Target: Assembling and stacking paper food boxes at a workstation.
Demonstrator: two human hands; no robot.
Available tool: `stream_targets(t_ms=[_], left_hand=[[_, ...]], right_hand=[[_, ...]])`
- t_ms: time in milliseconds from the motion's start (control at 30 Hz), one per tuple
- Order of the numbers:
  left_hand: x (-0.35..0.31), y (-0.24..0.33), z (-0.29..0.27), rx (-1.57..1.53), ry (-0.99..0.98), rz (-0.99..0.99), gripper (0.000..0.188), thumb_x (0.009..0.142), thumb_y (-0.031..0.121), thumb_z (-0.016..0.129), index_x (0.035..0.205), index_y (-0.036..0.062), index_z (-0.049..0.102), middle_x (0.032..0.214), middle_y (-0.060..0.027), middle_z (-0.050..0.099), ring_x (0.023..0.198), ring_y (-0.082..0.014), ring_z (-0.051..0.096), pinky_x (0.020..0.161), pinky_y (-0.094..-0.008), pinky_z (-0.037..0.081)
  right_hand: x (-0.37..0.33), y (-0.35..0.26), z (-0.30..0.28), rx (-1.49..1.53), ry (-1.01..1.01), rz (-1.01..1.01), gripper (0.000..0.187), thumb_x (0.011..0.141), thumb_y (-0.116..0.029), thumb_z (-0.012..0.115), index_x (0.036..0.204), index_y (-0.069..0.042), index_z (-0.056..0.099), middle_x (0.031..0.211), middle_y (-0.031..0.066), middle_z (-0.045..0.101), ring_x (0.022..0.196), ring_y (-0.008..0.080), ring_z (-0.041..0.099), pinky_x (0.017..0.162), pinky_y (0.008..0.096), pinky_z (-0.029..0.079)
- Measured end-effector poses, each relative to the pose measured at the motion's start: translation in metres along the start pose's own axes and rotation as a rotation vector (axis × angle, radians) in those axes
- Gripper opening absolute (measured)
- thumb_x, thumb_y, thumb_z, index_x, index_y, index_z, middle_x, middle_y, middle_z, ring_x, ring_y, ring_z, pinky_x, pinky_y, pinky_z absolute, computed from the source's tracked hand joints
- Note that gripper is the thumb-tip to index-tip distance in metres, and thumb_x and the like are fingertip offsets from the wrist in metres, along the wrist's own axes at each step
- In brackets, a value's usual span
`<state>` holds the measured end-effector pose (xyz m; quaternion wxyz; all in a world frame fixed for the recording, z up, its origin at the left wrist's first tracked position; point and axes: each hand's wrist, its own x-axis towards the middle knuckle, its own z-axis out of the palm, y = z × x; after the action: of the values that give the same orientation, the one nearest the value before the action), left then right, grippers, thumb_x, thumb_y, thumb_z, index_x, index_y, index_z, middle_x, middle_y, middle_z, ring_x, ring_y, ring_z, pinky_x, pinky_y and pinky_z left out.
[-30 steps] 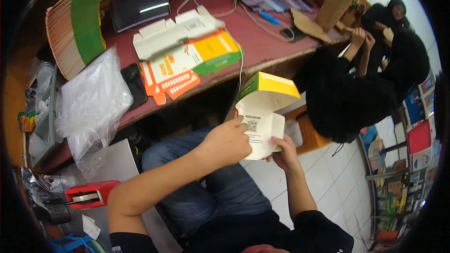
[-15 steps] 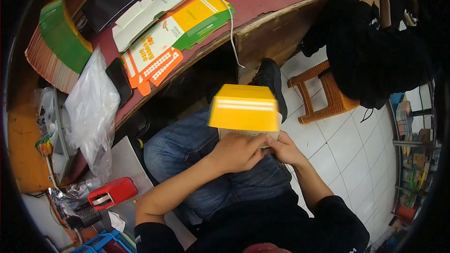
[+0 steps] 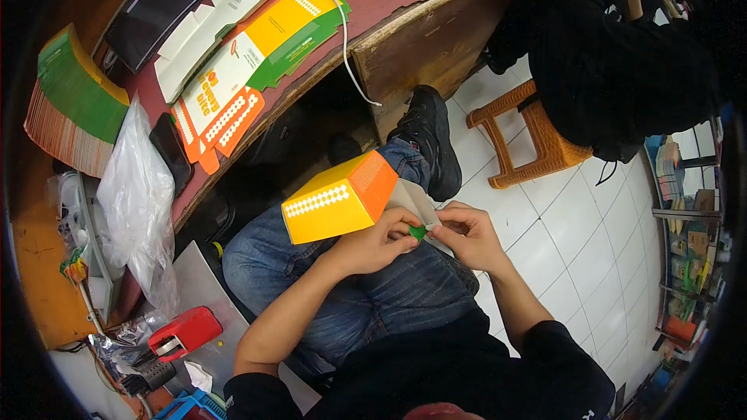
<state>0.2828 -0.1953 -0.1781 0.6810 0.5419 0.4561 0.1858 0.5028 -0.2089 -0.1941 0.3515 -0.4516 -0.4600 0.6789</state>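
Above the lap, left hand pinches a yellow carton by its green tab. Right hand grips alongside, seemingly steadying it.

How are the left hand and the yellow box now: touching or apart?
Touching. The head view shows the left hand against the yellow box, pinching its small green flap with no gap between.

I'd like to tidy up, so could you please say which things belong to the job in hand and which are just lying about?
Job: yellow box, held; probably the flat cartons.

Apparently lying about: red tape dispenser; black-screened device.
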Motion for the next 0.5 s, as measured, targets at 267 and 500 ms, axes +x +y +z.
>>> stream_targets(t_ms=[267,500], left_hand=[[0.0,0.013,-0.006,0.261,-0.011,0.145,0.032,0.085,0.012,0.072,0.111,-0.0001,0.059,0.101,-0.0169,0.071,0.097,-0.0275,0.07,0.083,-0.0356,0.054],[-0.004,0.005,-0.007,0.362,0.036,0.15,0.032,0.084,0.017,0.073,0.109,0.0004,0.06,0.097,-0.0163,0.072,0.095,-0.0292,0.07,0.082,-0.0359,0.053]], right_hand=[[0.005,-0.014,0.006,-0.168,-0.025,-0.08,0.034,0.085,-0.002,0.068,0.119,0.0,0.063,0.083,0.0029,0.07,0.078,0.009,0.063,0.075,0.0249,0.051],[0.009,-0.047,0.016,-0.5,-0.083,-0.114,0.028,0.081,-0.002,0.069,0.108,-0.001,0.064,0.072,0.0075,0.069,0.067,0.0161,0.068,0.067,0.0295,0.053]])
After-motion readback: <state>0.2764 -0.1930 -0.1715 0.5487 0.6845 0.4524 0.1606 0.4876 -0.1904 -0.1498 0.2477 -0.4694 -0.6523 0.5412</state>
